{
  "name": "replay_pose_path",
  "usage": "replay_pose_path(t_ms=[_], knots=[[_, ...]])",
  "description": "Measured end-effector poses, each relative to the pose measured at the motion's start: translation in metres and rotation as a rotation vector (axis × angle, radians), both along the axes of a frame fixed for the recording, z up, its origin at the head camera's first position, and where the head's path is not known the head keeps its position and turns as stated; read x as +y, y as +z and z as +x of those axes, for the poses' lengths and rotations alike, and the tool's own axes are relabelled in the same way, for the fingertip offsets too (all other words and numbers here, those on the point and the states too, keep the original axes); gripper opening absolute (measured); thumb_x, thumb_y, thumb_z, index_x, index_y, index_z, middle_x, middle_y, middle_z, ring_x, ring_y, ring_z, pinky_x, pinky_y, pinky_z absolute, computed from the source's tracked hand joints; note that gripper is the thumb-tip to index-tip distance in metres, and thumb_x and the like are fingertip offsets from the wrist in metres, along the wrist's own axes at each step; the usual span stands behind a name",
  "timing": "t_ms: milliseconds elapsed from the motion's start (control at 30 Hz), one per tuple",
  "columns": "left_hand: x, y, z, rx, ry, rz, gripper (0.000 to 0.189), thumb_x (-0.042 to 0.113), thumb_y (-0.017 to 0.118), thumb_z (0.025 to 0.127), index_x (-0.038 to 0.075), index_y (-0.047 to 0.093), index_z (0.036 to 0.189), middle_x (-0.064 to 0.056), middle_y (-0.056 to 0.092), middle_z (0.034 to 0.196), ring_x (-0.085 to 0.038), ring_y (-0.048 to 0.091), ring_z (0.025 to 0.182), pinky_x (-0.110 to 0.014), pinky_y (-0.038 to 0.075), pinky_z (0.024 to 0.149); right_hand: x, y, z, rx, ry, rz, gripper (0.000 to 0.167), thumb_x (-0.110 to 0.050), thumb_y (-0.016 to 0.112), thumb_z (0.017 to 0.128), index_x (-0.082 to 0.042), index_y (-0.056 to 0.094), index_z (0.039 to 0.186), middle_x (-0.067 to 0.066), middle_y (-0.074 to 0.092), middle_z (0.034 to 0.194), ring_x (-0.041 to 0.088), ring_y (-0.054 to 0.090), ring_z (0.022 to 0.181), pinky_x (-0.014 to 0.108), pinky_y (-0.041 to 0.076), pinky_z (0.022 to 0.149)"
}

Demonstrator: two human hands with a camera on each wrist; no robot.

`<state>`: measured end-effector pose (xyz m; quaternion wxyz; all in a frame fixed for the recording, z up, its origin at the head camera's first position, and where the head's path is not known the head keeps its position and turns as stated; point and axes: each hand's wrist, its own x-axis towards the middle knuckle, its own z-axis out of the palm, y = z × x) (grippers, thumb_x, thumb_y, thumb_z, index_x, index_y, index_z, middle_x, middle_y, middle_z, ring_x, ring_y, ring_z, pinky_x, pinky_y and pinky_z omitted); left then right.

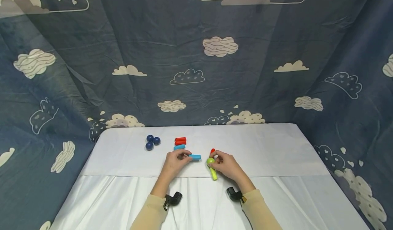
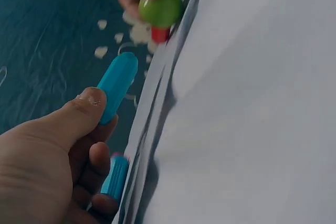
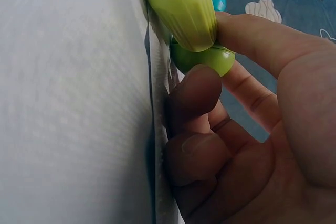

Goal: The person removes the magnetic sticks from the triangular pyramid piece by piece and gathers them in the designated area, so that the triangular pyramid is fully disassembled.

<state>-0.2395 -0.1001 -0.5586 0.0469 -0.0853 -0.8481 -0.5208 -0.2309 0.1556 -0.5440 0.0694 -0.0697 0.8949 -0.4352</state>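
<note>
Between thumb and fingers, my left hand pinches a light blue ribbed stick, its free end pointing right. To its right, my right hand grips a green ball. A yellow-green stick extends from the ball toward me, and a red stick shows on the far side, partly covered by the fingers. In the left wrist view, the blue stick is held apart from the ball. The right wrist view has the yellow-green stick in front of the ball.
Beyond the left hand lie a second light blue stick and two red sticks. Several dark blue balls are grouped farther left. All are on a white cloth-covered table, with a cloud-patterned curtain behind and on both sides.
</note>
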Motion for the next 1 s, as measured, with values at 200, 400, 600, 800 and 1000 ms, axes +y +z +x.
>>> replay_pose_path(t_ms=[200,400,600,800,1000], knots=[[-0.020,0.000,-0.008,0.030,0.168,0.021,0.015,0.016,0.086,0.088,0.014,0.083,0.102,-0.005,0.076,0.086,-0.010,0.058,0.077,-0.020,0.047,0.071,0.000,0.000,0.000,0.005,-0.003,-0.006,0.024,-0.017,0.082,0.091,-0.018,0.071,0.113,-0.001,0.057,0.076,0.014,0.051,0.067,0.024,0.038,0.057],[-0.028,-0.003,-0.011,0.067,0.233,-0.036,0.016,0.013,0.087,0.087,0.010,0.082,0.102,-0.007,0.075,0.085,-0.009,0.057,0.075,-0.021,0.046,0.070,0.001,-0.001,-0.001,0.017,0.006,-0.004,0.025,-0.017,0.082,0.091,-0.018,0.071,0.113,-0.001,0.057,0.076,0.014,0.050,0.067,0.024,0.037,0.058],[-0.027,-0.006,-0.013,0.098,0.271,-0.102,0.014,0.009,0.087,0.086,0.008,0.081,0.099,-0.007,0.077,0.094,-0.010,0.059,0.078,-0.020,0.049,0.070,0.002,-0.003,0.000,0.021,0.016,-0.014,0.023,-0.020,0.082,0.092,-0.019,0.071,0.112,-0.002,0.057,0.075,0.014,0.050,0.065,0.024,0.037,0.058],[-0.025,-0.008,-0.017,0.117,0.297,-0.106,0.013,0.008,0.087,0.085,0.008,0.079,0.096,-0.006,0.072,0.091,-0.009,0.056,0.076,-0.019,0.047,0.069,0.001,-0.003,0.002,0.027,0.012,-0.016,0.023,-0.019,0.082,0.092,-0.018,0.070,0.112,-0.002,0.057,0.075,0.014,0.050,0.065,0.024,0.037,0.057],[-0.025,-0.009,-0.018,0.152,0.301,-0.089,0.015,0.008,0.087,0.085,0.009,0.078,0.096,-0.005,0.070,0.090,-0.008,0.055,0.075,-0.019,0.046,0.069,0.000,-0.004,0.000,0.019,0.005,-0.008,0.024,-0.020,0.082,0.092,-0.019,0.070,0.113,-0.002,0.057,0.075,0.014,0.050,0.064,0.024,0.038,0.057]])
